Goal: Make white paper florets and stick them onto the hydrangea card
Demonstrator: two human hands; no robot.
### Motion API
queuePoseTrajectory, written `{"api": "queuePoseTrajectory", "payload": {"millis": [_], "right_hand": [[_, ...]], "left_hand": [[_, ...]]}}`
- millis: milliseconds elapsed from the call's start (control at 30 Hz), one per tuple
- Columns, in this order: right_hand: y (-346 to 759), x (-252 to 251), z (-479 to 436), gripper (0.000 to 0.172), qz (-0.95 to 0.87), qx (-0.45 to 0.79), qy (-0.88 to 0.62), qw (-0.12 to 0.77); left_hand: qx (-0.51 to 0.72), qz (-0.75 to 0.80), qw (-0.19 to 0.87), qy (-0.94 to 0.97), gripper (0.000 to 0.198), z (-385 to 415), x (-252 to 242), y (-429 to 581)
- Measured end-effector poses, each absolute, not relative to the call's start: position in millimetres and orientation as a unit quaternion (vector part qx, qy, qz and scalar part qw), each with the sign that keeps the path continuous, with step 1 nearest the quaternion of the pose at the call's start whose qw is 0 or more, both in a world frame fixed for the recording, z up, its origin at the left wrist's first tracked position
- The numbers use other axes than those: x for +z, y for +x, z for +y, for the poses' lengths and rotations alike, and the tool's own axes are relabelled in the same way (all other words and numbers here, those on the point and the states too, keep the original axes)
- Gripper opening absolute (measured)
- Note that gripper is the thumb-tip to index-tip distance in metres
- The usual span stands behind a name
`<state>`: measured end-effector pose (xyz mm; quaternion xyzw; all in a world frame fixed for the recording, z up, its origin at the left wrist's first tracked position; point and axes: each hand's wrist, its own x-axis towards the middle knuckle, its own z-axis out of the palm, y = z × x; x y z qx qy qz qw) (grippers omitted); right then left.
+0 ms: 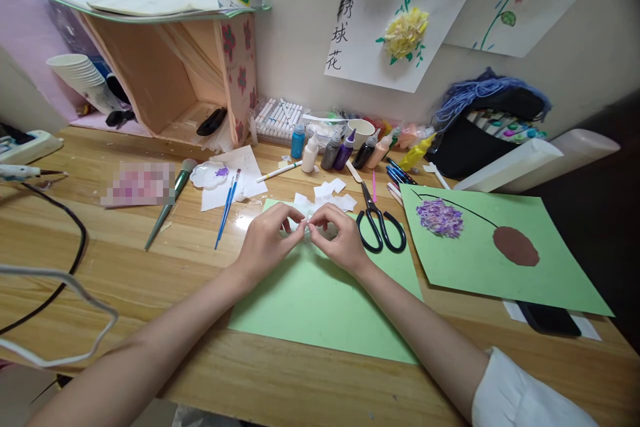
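My left hand [270, 240] and my right hand [337, 237] meet over the far end of a light green paper sheet [320, 300] on the wooden table. Both pinch a small white piece of tissue paper [306, 221] between fingertips. Several more white tissue pieces [330, 197] lie just beyond my hands. Black-handled scissors [380, 223] rest right of my right hand, partly on the sheet.
A second green sheet [500, 260] with a purple paper flower [440, 217] lies at the right, a phone [547, 317] below it. Paint bottles [345, 150], markers [277, 119], a white palette [210, 175], blue brushes [226, 207] and a large green brush [167, 207] lie behind. Cables [65, 280] cross the left.
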<state>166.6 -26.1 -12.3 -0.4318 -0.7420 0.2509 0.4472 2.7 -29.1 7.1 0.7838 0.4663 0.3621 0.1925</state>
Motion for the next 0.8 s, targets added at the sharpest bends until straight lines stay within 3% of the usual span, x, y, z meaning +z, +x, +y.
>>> {"api": "queuePoseTrajectory", "payload": {"millis": [167,600,800], "right_hand": [[167.2,-13.1,-25.5,0.008,-0.729,0.273,-0.431,0.456],[164.5,-8.6,-28.3,0.011,-0.752,0.252,-0.428,0.434],[164.9,-9.7,-27.5,0.013,-0.751,0.254,-0.426,0.436]], "left_hand": [[0.372,0.461,0.248,0.767,0.007,-30.3,7.8,4.8],[0.352,0.48,0.204,0.777,0.008,-33.9,7.6,4.2],[0.36,0.499,0.236,0.752,0.008,-32.3,8.0,6.0]]}}
